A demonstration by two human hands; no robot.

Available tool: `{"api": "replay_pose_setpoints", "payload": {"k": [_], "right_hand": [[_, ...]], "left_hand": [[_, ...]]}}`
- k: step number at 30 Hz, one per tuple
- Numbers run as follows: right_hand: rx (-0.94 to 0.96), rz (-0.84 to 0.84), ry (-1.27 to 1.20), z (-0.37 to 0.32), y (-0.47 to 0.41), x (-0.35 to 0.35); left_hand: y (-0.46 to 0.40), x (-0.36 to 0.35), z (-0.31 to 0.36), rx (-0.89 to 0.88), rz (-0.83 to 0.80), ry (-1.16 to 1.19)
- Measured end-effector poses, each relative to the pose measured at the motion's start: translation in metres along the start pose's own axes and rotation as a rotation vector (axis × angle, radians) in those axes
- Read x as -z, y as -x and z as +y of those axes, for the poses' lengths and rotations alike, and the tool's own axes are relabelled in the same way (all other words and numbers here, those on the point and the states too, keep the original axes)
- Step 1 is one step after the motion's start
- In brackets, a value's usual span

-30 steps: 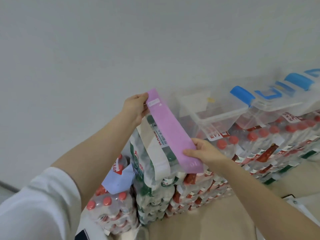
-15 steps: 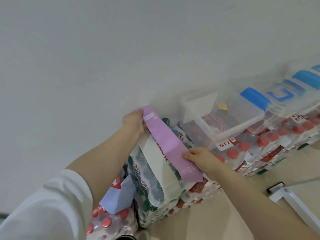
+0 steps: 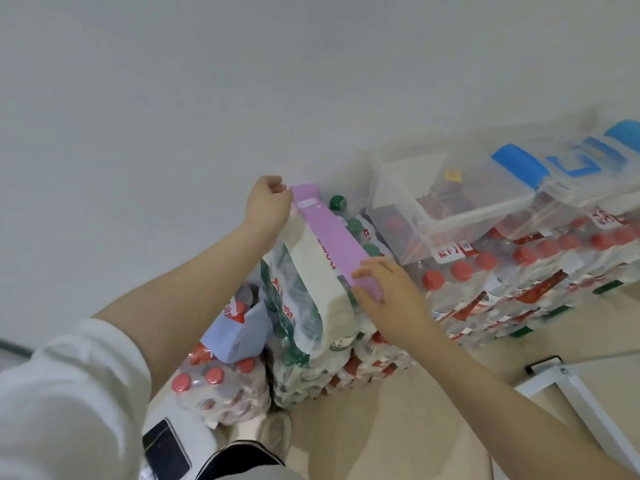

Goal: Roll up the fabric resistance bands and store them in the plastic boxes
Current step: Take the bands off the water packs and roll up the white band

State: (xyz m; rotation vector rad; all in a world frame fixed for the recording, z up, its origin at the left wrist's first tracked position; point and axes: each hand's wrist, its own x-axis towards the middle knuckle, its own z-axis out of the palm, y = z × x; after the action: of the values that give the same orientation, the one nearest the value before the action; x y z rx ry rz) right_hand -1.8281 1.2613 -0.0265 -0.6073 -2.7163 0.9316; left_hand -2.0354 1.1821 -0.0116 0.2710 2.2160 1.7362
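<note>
A flat pink fabric resistance band [image 3: 332, 237] is stretched out above packs of bottled water. My left hand [image 3: 268, 202] pinches its far end, near a small white label. My right hand [image 3: 388, 289] holds the near end, with the fingers curled over it. A clear plastic box [image 3: 446, 216] stands open on the bottle packs just right of the band. More clear boxes with blue handles [image 3: 519, 164] follow further right.
Shrink-wrapped packs of red-capped bottles [image 3: 519, 271] are stacked along a white wall. Green-capped bottle packs [image 3: 304, 306] lie under the band. A light blue paper [image 3: 235, 330] sits lower left. A white metal frame [image 3: 581, 400] stands on the beige floor at the right.
Both hands have kept hold of the band. My right hand has moved up along it, so less band shows between the hands. The view has tilted downward.
</note>
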Motion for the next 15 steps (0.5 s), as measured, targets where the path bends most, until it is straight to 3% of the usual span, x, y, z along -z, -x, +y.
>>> {"api": "replay_pose_setpoints", "payload": {"k": [3, 8, 12, 15], "right_hand": [[0.143, -0.029, -0.116, -0.023, 0.009, -0.014], [0.32, -0.152, -0.271, -0.047, 0.024, -0.066], [0.145, -0.328, -0.271, -0.04, 0.031, -0.11], [-0.036, -0.421, -0.255, -0.025, 0.029, -0.14]], "left_hand": [[0.027, 0.03, -0.03, 0.017, 0.066, -0.004], [0.081, 0.078, -0.118, 0.202, 0.076, -0.187], [0.101, 0.098, -0.181, 0.23, -0.071, -0.559], [0.089, 0.1, -0.215, 0.165, -0.268, -0.758]]}}
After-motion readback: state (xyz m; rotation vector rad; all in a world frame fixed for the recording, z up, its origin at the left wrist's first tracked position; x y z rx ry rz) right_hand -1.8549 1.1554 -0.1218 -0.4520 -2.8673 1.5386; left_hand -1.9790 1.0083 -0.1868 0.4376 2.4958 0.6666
